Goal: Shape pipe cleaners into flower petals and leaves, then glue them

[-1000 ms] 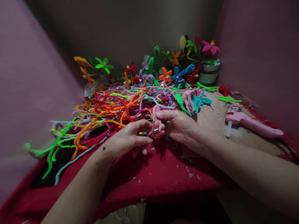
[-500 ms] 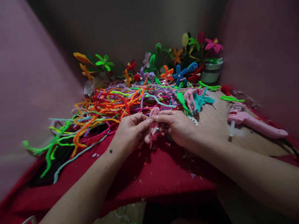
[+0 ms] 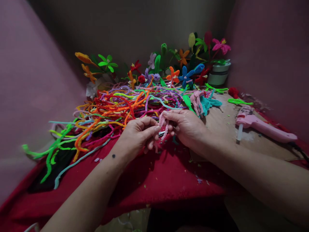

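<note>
A pale pink pipe cleaner (image 3: 162, 120), bent into a loop, is stretched between my two hands above the red cloth. My left hand (image 3: 143, 132) pinches its lower left part between thumb and forefinger. At the top of the bend, my right hand (image 3: 184, 124) grips it with thumb and fingertips, and one end hangs below. Behind my hands lies a tangled pile of coloured pipe cleaners (image 3: 116, 111). Right of the pile rest a bunched pink pipe cleaner piece (image 3: 197, 102) and a turquoise one (image 3: 209, 103).
A pink glue gun (image 3: 263, 125) lies on a cardboard sheet (image 3: 224, 129) at the right. Several pipe cleaner flowers (image 3: 185, 76) and a pale pot (image 3: 219, 74) stand along the back. Red cloth (image 3: 169, 180) covers the table, with small scraps on it. Walls close in on both sides.
My right hand has shifted its grip to the top of the pink loop, which is now bent more sharply with an end hanging down. My left hand keeps its pinch.
</note>
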`<move>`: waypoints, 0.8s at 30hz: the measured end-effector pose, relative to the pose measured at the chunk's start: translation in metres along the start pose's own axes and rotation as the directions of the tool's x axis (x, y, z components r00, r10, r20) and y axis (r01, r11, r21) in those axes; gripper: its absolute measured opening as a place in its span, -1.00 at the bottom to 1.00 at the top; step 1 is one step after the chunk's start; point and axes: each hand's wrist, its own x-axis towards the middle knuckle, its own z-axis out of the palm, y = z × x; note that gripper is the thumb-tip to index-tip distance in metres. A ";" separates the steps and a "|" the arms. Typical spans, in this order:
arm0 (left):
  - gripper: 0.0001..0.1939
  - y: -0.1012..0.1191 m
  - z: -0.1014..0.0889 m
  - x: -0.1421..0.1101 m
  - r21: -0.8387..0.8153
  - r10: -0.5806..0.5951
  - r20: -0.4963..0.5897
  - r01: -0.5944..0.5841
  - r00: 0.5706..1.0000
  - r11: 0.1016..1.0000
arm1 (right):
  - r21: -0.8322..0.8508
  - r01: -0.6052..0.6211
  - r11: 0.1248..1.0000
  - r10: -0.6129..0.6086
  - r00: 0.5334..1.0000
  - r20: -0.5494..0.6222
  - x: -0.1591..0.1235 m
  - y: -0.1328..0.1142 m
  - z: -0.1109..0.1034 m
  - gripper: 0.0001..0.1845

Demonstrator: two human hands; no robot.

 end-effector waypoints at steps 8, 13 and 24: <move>-0.81 0.001 0.000 -0.003 -0.028 0.016 0.003 -0.016 1.000 0.999 | -0.045 0.070 0.997 -0.067 0.996 0.065 0.003 0.002 -0.004 -0.78; -0.80 0.002 -0.001 -0.003 -0.076 -0.001 -0.058 -0.003 0.998 0.997 | 0.003 -0.027 1.000 0.026 0.992 0.120 0.002 0.003 -0.004 -0.83; -0.93 0.001 -0.004 -0.002 0.062 0.144 -0.220 -0.133 0.965 0.989 | -0.227 -0.090 0.970 0.134 0.973 0.189 -0.004 0.003 -0.001 -0.80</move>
